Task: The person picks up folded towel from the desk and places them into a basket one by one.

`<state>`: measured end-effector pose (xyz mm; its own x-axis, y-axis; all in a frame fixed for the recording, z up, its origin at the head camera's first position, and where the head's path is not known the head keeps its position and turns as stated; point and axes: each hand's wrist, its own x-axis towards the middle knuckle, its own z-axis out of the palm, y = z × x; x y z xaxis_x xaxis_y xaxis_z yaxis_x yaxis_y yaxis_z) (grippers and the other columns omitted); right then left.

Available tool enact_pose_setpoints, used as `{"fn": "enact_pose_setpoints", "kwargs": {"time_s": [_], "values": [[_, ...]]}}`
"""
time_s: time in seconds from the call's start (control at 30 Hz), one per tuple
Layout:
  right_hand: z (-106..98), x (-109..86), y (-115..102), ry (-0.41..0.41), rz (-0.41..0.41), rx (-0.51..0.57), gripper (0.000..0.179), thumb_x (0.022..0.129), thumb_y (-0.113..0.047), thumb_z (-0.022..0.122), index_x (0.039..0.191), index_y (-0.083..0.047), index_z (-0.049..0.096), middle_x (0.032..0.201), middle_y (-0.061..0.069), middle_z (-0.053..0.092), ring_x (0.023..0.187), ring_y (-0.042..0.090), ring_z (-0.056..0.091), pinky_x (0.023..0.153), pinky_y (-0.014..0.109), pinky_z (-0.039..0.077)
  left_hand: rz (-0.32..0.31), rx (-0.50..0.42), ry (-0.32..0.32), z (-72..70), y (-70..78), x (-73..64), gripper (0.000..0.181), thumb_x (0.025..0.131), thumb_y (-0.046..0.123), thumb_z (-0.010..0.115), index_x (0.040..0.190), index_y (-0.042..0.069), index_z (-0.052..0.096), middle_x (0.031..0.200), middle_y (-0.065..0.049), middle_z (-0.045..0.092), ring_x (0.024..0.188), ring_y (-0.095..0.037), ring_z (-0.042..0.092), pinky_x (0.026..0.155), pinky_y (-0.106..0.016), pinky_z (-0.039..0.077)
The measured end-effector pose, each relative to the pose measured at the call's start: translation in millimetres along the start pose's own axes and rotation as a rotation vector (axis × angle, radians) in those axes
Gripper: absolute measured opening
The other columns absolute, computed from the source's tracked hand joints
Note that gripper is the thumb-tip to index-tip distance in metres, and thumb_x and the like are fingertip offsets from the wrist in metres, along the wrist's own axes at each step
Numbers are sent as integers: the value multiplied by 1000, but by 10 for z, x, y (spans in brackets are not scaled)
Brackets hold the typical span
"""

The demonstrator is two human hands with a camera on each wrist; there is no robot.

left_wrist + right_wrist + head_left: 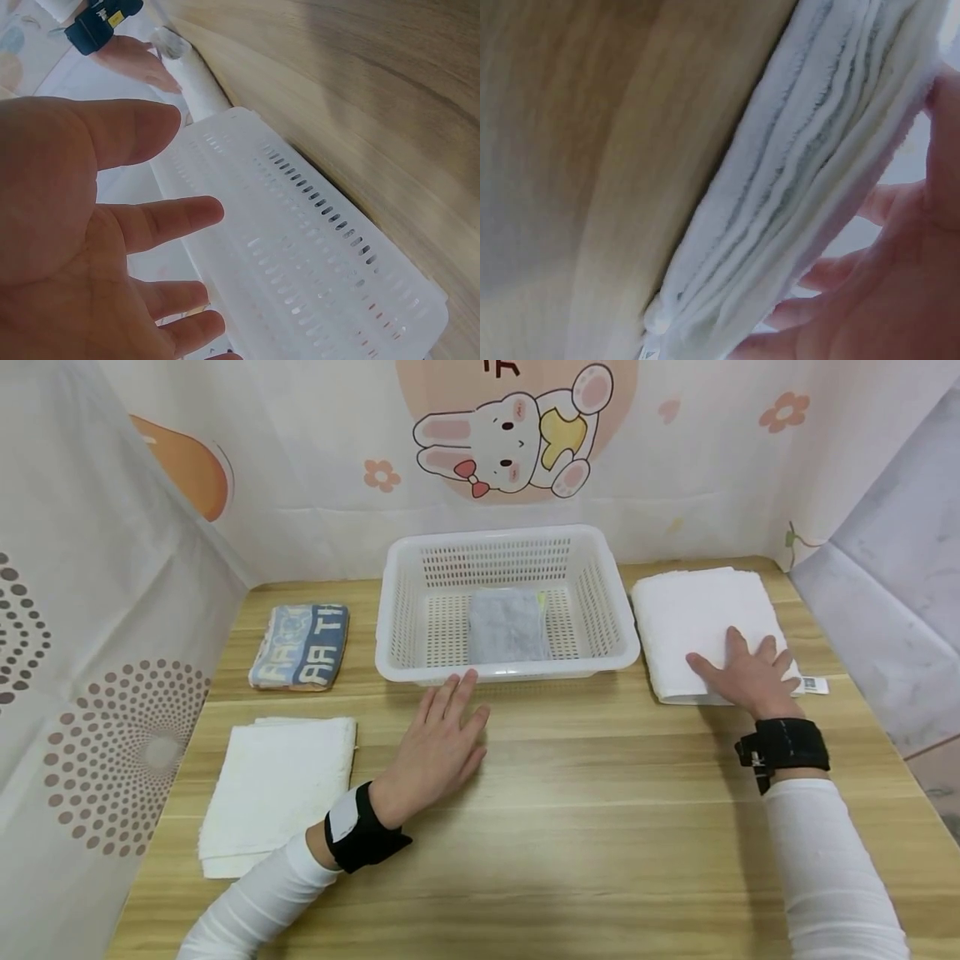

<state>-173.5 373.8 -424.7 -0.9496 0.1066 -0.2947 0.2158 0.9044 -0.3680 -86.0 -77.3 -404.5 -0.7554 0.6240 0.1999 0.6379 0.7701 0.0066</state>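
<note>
A white plastic basket (pixel 508 673) with slotted walls stands at the back middle of the table, a folded grey cloth (pixel 508 627) lying inside it. My left hand (pixel 433 752) is at the basket's front rim, fingers extended; whether the fingertips touch the rim I cannot tell. In the left wrist view the basket's slotted wall (pixel 300 225) appears beyond the spread fingers. To the right of the basket is a thick folded white towel (pixel 697 610), its layers showing in the right wrist view. My right hand (pixel 753 677) rests on its front right part with fingers spread.
At the left lies a small folded blue patterned towel (pixel 303 643). Nearer on that side is a flat folded white cloth (pixel 277 785). A small white tag (pixel 815 686) sticks out beside the thick towel. A printed curtain (pixel 315 443) hangs behind the wooden table (pixel 570 843).
</note>
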Motion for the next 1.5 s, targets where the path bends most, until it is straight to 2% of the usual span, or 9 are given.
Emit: {"fn": "enact_pose_setpoints", "kwargs": {"time_s": [0.37, 0.77, 1.27, 1.5], "values": [[-14, -55, 34, -43, 28, 3, 106, 92, -77, 33, 157, -4, -9, 146, 49, -22, 128, 74, -19, 82, 92, -1, -1, -3, -2, -7, 7, -1, 47, 92, 29, 71, 130, 4, 59, 158, -25, 27, 143, -42, 30, 113, -57, 30], [2, -144, 48, -34, 19, 7, 105, 92, -75, 35, 157, -4, -6, 146, 48, -22, 129, 73, -20, 78, 93, 2, -10, -13, -5, -28, 5, -2, 47, 92, 30, 71, 130, 5, 59, 158, -25, 26, 143, -42, 29, 113, -57, 29], [55, -327, 65, -11, 18, -17, 99, 95, -71, 35, 158, -3, -3, 148, 48, -15, 130, 73, -11, 79, 92, 9, 3, -15, 19, 6, -20, -22, 47, 91, 29, 71, 130, 4, 59, 158, -25, 26, 143, -41, 30, 113, -56, 29], [87, -393, 56, 1, 20, -31, 99, 96, -70, 35, 157, -1, -1, 147, 50, -11, 129, 75, -7, 78, 92, 12, 5, -14, 8, 7, -29, -30, 47, 92, 30, 71, 130, 5, 59, 158, -25, 26, 143, -41, 29, 113, -56, 29]]}}
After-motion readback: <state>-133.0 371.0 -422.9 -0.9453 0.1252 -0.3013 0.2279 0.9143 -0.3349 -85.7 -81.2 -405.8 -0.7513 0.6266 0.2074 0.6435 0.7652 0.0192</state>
